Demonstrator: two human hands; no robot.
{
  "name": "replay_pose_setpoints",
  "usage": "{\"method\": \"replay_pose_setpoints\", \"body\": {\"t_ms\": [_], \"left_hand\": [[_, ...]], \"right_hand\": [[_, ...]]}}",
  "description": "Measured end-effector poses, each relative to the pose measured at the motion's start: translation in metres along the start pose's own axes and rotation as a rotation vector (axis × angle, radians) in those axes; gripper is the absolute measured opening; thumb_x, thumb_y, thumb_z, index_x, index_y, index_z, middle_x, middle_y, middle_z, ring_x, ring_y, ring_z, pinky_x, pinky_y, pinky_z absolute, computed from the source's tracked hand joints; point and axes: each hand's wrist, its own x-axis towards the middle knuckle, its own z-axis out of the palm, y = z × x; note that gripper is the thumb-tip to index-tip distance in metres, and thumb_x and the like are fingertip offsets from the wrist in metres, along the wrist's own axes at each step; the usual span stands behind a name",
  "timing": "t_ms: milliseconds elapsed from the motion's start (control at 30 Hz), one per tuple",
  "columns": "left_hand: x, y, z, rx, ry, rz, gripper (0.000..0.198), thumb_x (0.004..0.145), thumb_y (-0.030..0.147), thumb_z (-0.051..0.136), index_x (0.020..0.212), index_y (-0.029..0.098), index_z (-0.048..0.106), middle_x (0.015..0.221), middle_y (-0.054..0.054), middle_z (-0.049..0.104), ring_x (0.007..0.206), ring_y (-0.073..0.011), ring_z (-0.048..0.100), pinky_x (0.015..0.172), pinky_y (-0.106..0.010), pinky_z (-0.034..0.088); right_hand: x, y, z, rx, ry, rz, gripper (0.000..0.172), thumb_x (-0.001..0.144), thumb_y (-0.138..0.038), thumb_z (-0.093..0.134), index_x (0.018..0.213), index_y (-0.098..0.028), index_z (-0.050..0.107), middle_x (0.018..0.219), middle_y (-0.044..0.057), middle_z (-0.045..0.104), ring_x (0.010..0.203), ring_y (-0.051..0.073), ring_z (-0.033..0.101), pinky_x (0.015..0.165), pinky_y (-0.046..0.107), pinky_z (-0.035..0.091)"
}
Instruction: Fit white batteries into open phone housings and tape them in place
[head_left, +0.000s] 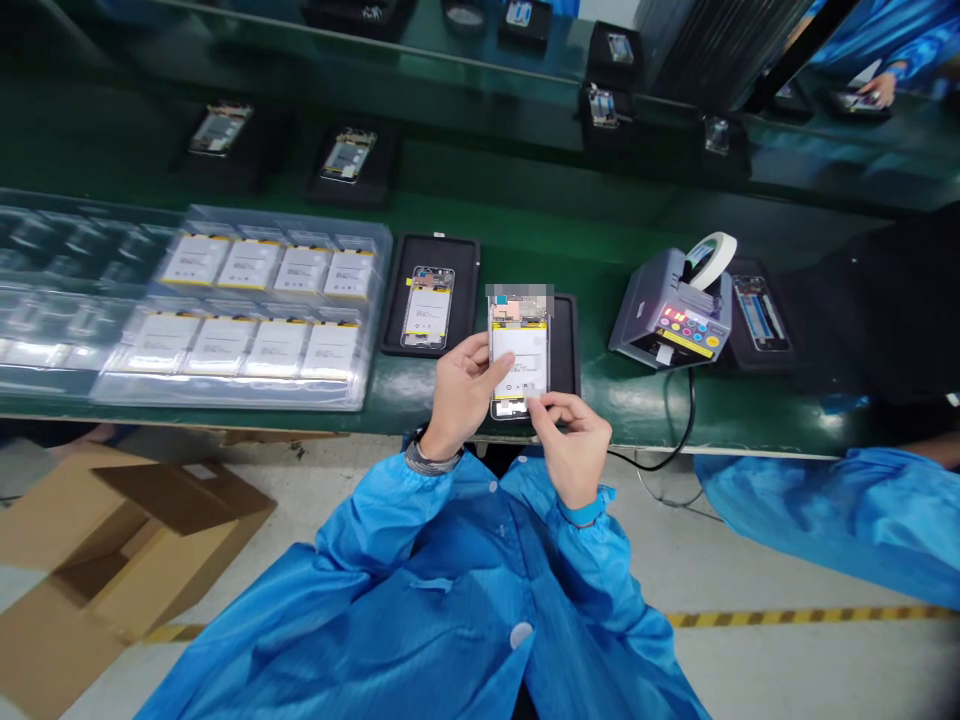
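My left hand (466, 392) grips an opened smartphone (519, 350) by its left side, with the thumb lying over the white battery. The phone is held above a black tray (565, 345) at the bench's front edge. At the phone's lower right corner, my right hand (574, 440) has thumb and forefinger pinched together on a small whitish piece of tape (532, 392). Just to the left, a second opened phone (427, 308) with a battery rests in another black tray (391, 318).
A clear plastic tray (375, 340) of several batteries (250, 264) lies left. On the right stands a tape dispenser (667, 315) with its cable (691, 420). Several phones in black trays line the back. An open cardboard box (187, 560) is on the floor. A co-worker's blue sleeve (840, 510) shows at right.
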Motion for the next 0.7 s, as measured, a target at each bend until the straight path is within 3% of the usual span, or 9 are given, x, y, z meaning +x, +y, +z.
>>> {"method": "replay_pose_setpoints", "body": {"t_ms": [533, 633, 700], "left_hand": [[-0.002, -0.006, -0.002, 0.021, -0.003, -0.004, 0.051, 0.077, 0.041, 0.090, 0.116, 0.014, 0.070, 0.113, -0.012, 0.080, 0.102, -0.0283, 0.078, 0.089, -0.038, 0.064], [-0.001, -0.006, -0.004, 0.021, -0.001, -0.015, 0.051, 0.077, 0.041, 0.090, 0.116, 0.014, 0.070, 0.112, -0.012, 0.080, 0.101, -0.0281, 0.078, 0.089, -0.038, 0.064], [-0.001, -0.007, -0.005, 0.021, -0.007, -0.026, 0.052, 0.077, 0.041, 0.090, 0.116, 0.014, 0.070, 0.112, -0.012, 0.080, 0.101, -0.0278, 0.078, 0.089, -0.038, 0.064]], "right_hand": [[-0.005, 0.011, 0.003, -0.068, 0.029, -0.033, 0.025, 0.087, -0.039, 0.075, 0.090, -0.016, 0.066, 0.058, -0.009, 0.044, 0.054, 0.011, 0.041, 0.060, 0.026, 0.039], [-0.004, 0.015, 0.002, -0.063, 0.047, -0.036, 0.035, 0.082, -0.036, 0.081, 0.102, -0.019, 0.058, 0.064, -0.010, 0.044, 0.058, 0.011, 0.043, 0.061, 0.025, 0.041], [-0.001, 0.015, -0.001, -0.015, 0.025, -0.023, 0.048, 0.078, -0.035, 0.084, 0.113, -0.020, 0.054, 0.076, -0.007, 0.052, 0.064, 0.012, 0.050, 0.062, 0.025, 0.045]]}}
